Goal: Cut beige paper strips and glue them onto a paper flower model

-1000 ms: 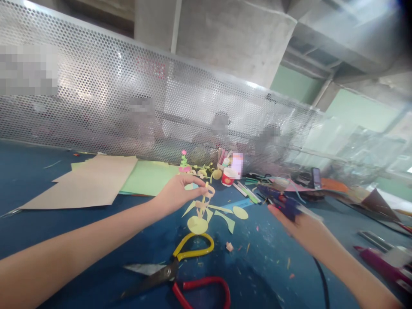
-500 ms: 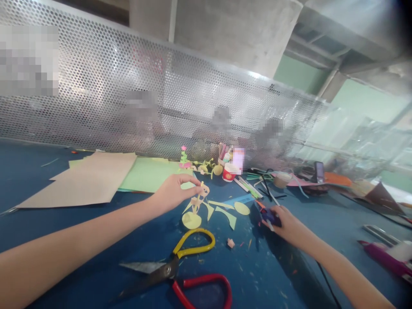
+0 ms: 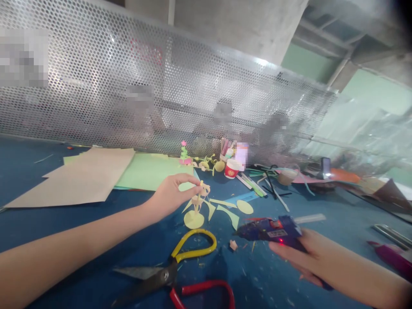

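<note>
My left hand (image 3: pixel 174 193) pinches the top of a small paper figure (image 3: pixel 198 202) with curled strips, which stands on a round yellow paper base (image 3: pixel 194 219). In my right hand (image 3: pixel 309 251) is a blue glue gun (image 3: pixel 273 229), its nozzle pointing left and a clear glue stick out of its back. A red light shows on the gun. Below the nozzle lies a small pink paper star (image 3: pixel 233 245). Scissors with a yellow and a red handle (image 3: pixel 165 274) lie open near the front edge of the view. Yellow and green paper cutouts (image 3: pixel 245 207) lie right of the figure.
Beige sheets (image 3: pixel 83 176) and green sheets (image 3: pixel 151 169) lie at the left. Behind are a paper tree (image 3: pixel 183 153), a red and white cup (image 3: pixel 231 168) and a perforated metal screen (image 3: pixel 109 77). Strips and a purple tool (image 3: pixel 392 257) are at the right.
My right hand has lifted the glue gun and turned it so the nozzle points left, nearer the camera. My left hand still holds the figure in about the same place.
</note>
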Demonstrator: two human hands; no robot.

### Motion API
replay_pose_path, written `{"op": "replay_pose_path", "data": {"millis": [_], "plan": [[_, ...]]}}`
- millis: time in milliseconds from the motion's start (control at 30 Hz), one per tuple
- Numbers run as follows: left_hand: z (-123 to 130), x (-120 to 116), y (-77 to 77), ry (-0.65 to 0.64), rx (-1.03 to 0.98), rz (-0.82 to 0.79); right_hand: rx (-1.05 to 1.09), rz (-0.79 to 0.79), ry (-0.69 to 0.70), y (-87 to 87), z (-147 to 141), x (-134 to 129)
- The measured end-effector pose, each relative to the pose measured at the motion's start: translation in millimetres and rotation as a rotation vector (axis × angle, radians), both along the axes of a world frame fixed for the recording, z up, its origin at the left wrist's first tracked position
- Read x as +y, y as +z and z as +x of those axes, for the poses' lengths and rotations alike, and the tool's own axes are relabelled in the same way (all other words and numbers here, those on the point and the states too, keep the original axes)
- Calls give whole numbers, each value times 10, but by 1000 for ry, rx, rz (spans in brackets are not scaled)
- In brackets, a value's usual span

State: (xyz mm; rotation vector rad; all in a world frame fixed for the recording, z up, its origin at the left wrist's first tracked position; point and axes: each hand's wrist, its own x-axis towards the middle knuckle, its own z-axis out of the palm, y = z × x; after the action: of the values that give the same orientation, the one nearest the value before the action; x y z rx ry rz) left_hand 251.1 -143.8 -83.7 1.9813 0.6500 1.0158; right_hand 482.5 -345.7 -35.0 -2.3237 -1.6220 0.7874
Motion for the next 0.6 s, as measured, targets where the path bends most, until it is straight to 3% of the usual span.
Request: {"op": "replay_pose_path", "data": {"millis": [167, 600], "plan": [[-6, 3, 15, -4, 5, -10, -7, -69, 21, -37, 63, 27], [-7, -7, 26, -9, 7, -35, 65, -57, -22, 25, 47, 36]]}}
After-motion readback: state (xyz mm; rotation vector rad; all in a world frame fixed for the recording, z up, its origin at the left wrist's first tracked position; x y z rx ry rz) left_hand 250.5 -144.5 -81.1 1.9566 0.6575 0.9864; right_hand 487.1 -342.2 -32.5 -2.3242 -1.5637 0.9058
